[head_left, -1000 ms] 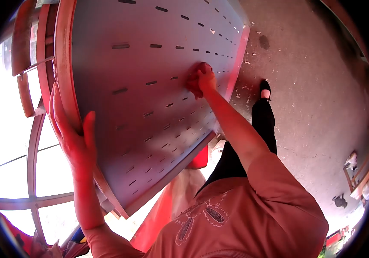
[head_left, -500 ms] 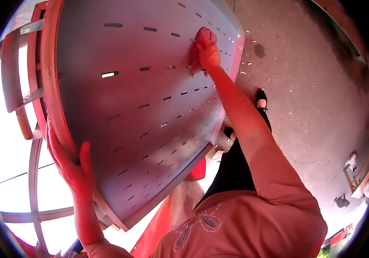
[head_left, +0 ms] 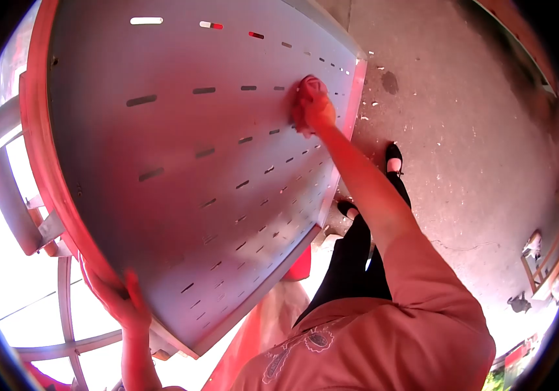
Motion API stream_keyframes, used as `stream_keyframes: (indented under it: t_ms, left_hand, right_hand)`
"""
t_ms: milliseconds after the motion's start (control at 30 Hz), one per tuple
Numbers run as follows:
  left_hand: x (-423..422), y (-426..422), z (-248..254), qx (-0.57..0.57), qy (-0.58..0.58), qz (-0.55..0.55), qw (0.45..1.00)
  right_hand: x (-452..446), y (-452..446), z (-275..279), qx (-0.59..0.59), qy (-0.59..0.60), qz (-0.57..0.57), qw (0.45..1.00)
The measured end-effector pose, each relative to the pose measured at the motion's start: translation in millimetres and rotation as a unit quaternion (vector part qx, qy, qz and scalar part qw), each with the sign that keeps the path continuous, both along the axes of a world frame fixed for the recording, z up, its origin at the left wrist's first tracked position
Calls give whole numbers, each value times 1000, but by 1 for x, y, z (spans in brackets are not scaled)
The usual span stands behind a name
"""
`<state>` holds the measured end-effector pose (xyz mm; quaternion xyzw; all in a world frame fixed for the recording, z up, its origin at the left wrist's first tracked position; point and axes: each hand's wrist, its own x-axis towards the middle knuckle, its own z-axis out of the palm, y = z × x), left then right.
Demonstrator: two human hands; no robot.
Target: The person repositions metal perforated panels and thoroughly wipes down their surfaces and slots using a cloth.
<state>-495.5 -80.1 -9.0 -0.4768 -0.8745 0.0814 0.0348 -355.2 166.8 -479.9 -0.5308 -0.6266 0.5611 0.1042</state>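
Note:
A large grey panel [head_left: 182, 215] with rows of slots stands tilted in front of me. My right hand [head_left: 320, 112] presses a bunched red cloth [head_left: 303, 98] onto its face, toward the right side, fingers closed round the cloth. At the lower left, my left hand [head_left: 123, 303] grips the panel's reddish rim [head_left: 45, 150], with the thumb on the front side and the other fingers partly hidden along the outer side.
Concrete floor [head_left: 468, 176] with small scraps lies to the right. A wooden frame [head_left: 546, 264] and a dark object [head_left: 519, 302] are at the far right. Curved metal bars [head_left: 66, 306] stand at the left, and red fabric [head_left: 243, 332] hangs below the panel.
The panel has shifted left and its slots lie higher in view. My right hand has moved the cloth over the surface, up and then down. My left hand has stayed on the rim, now lower in view.

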Motion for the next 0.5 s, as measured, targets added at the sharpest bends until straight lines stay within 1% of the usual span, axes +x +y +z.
stream_keyframes:
  t_ms: [33, 67, 100, 167, 200, 233, 333, 367, 467, 500]
  left_hand:
    - [2, 0, 0, 1, -4, 7, 1000]
    - [3, 0, 1, -4, -10, 14, 1000]
    - [3, -2, 1, -2, -9, 15, 1000]
    - [0, -6, 2, -3, -6, 15, 1000]
    - [0, -7, 2, -2, -9, 15, 1000]
    - [0, -7, 2, -2, -11, 14, 1000]
    - [-2, -8, 2, 4, -9, 10, 1000]
    - [-2, -10, 4, -1, -11, 11, 1000]
    - [-4, -15, 6, 0, -19, -1, 1000]
    - [-5, -14, 3, 3, -16, -7, 1000]
  right_hand:
    - [-5, -29, 12, 87, 55, -53, 993]
    - [-7, -56, 28, 167, 106, -106, 974]
    - [-10, -68, 38, 209, 123, -114, 963]
    - [-5, -45, 34, 57, 19, -80, 995]
    - [-4, -24, 28, -15, -29, -61, 998]
    - [1, 3, 26, -172, -48, -30, 984]
    - [-3, -15, 26, -71, -19, -50, 996]
    - [-8, -34, 24, 26, 49, -95, 994]
    - [1, -35, 2, 25, 122, -133, 983]
    - [1, -26, -11, -5, 107, -128, 986]
